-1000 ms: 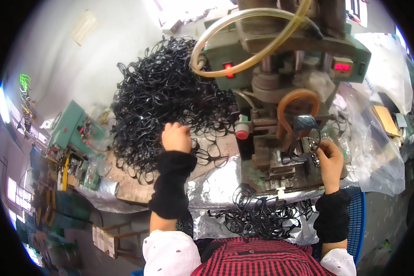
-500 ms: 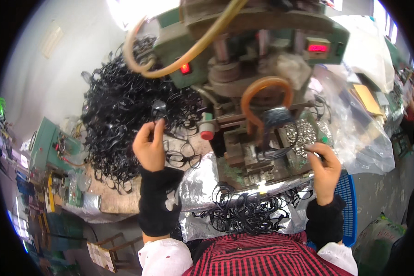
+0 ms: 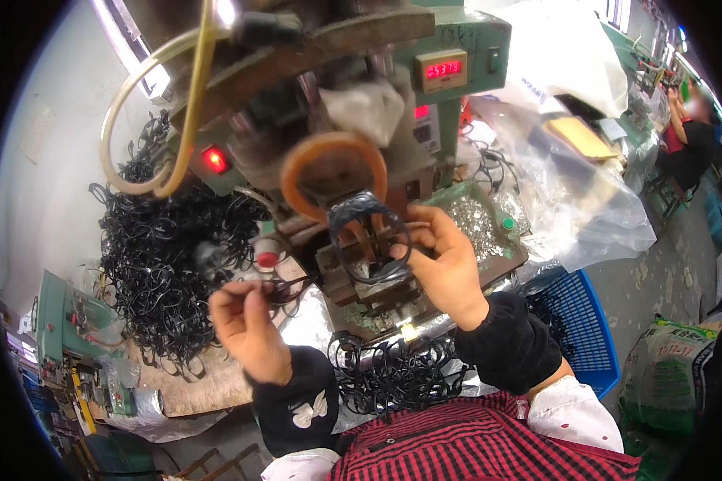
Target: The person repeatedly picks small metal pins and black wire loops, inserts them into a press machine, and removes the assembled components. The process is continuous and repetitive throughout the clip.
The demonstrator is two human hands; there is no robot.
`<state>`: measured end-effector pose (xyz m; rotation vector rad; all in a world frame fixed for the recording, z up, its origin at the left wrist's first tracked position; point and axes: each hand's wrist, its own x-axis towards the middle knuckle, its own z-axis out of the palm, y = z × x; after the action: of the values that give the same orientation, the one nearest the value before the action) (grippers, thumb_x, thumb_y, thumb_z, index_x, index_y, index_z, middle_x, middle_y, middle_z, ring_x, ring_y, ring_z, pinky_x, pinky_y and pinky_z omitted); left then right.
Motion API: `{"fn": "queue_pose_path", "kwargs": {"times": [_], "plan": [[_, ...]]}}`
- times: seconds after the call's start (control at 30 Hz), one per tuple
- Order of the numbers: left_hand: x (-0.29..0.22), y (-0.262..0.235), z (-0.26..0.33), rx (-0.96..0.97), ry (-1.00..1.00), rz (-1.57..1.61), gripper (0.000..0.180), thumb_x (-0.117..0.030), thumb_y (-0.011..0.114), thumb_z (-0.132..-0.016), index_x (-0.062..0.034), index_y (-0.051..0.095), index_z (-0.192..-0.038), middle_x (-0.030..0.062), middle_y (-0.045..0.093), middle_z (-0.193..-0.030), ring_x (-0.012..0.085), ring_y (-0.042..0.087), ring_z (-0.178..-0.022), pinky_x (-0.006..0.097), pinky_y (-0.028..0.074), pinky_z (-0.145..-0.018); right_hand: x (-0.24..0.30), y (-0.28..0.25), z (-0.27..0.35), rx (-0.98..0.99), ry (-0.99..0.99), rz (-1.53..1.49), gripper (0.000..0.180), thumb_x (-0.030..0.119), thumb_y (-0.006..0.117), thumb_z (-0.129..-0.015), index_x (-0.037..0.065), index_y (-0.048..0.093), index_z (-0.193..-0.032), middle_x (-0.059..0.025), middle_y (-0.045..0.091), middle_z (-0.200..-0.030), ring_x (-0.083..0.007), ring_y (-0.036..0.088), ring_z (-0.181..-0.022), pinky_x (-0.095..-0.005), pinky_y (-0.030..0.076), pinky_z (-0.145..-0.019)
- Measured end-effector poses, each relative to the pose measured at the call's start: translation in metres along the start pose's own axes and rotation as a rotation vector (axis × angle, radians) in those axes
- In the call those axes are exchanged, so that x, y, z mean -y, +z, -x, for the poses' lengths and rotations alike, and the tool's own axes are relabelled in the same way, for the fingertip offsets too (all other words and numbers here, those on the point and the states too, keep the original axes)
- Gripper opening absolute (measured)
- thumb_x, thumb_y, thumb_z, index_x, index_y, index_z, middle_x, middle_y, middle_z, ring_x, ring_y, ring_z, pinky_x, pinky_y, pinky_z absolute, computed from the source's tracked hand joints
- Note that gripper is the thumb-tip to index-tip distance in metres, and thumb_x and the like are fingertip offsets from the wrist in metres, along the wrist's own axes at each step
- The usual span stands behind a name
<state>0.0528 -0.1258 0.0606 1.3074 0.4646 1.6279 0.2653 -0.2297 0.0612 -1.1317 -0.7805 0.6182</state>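
Observation:
My left hand (image 3: 253, 329) pinches a black eyeglass frame (image 3: 285, 289) by one end, left of the press (image 3: 369, 301). My right hand (image 3: 445, 264) reaches into the press's working spot, thumb and fingers curled in; what they grip, if anything, is too small to make out. In front of that spot hangs a black loop (image 3: 361, 210) with a wrapped top, below a curved orange hose (image 3: 329, 148). A large heap of black eyeglass frames (image 3: 168, 272) rises at the left. Several more black frames (image 3: 401, 369) lie on silvery sheeting close to my body.
Small metal bits fill a tray (image 3: 469, 216) right of the press. A red-topped button (image 3: 266, 258) stands at the press's left. Clear plastic bags (image 3: 586, 208) lie farther right, above a blue basket (image 3: 590, 329). Another person (image 3: 690, 132) sits at the far right.
My right hand has moved left and inward from beside the metal bits to the press. My left hand has come down from the heap with a frame. The view has shifted.

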Motion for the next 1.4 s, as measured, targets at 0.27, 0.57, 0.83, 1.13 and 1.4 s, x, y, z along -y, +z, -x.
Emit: {"fn": "queue_pose_path", "kwargs": {"times": [0.27, 0.57, 0.83, 1.13, 1.4], "plan": [[-0.063, 0.047, -0.02, 0.263, 0.191, -0.051, 0.011, 0.003, 0.058, -0.09, 0.0002, 0.052, -0.1, 0.0088, 0.056, -0.089, 0.0184, 0.058, -0.081, 0.031, 0.051, -0.079, 0.036, 0.018, 0.019, 0.144, -0.072, -0.046, 0.053, -0.004, 0.062, -0.084, -0.004, 0.044, -0.133, -0.013, 0.062, -0.111, -0.015, 0.06, -0.1, -0.0292, 0.047, -0.091], [-0.055, 0.087, 0.01, 0.446, -0.186, -0.206, 0.013, 0.002, 0.072, -0.085, 0.0024, 0.065, -0.096, 0.0071, 0.07, -0.09, 0.0095, 0.063, -0.08, 0.022, 0.05, -0.073, -0.045, -0.097, -0.007, -0.205, -0.318, 1.385, 0.02, 0.013, 0.071, -0.074, 0.006, 0.069, -0.092, -0.0173, 0.059, -0.122, -0.036, 0.05, -0.124, -0.0473, 0.047, -0.092], [-0.047, 0.088, 0.014, 0.459, -0.108, -0.235, 0.011, 0.004, 0.071, -0.084, 0.0034, 0.068, -0.095, 0.0076, 0.07, -0.089, 0.0111, 0.065, -0.081, 0.024, 0.051, -0.075, -0.051, -0.099, -0.019, -0.229, -0.302, 1.206, 0.022, 0.019, 0.075, -0.076, 0.005, 0.066, -0.09, -0.0188, 0.061, -0.119, -0.0382, 0.052, -0.121, -0.0447, 0.045, -0.095], [-0.057, 0.042, 0.038, 0.42, 0.094, -0.501, 0.024, 0.003, 0.069, -0.084, 0.0005, 0.064, -0.107, 0.0149, 0.071, -0.107, 0.0216, 0.067, -0.099, 0.031, 0.05, -0.09, -0.065, -0.09, -0.024, -0.228, -0.462, 1.233, 0.012, 0.006, 0.069, -0.077, 0.002, 0.063, -0.086, -0.017, 0.063, -0.112, -0.0378, 0.056, -0.109, -0.0429, 0.046, -0.093], [-0.05, -0.044, -0.049, 0.124, 0.356, -1.123, 0.013, 0.001, 0.068, -0.081, -0.0031, 0.069, -0.093, 0.0128, 0.068, -0.1, 0.0228, 0.063, -0.096, 0.035, 0.049, -0.085, -0.047, -0.083, -0.025, -0.175, -0.449, 1.275, 0.016, 0.014, 0.072, -0.079, 0.003, 0.066, -0.09, -0.0138, 0.065, -0.101, -0.0339, 0.059, -0.102, -0.0433, 0.048, -0.081]]}}
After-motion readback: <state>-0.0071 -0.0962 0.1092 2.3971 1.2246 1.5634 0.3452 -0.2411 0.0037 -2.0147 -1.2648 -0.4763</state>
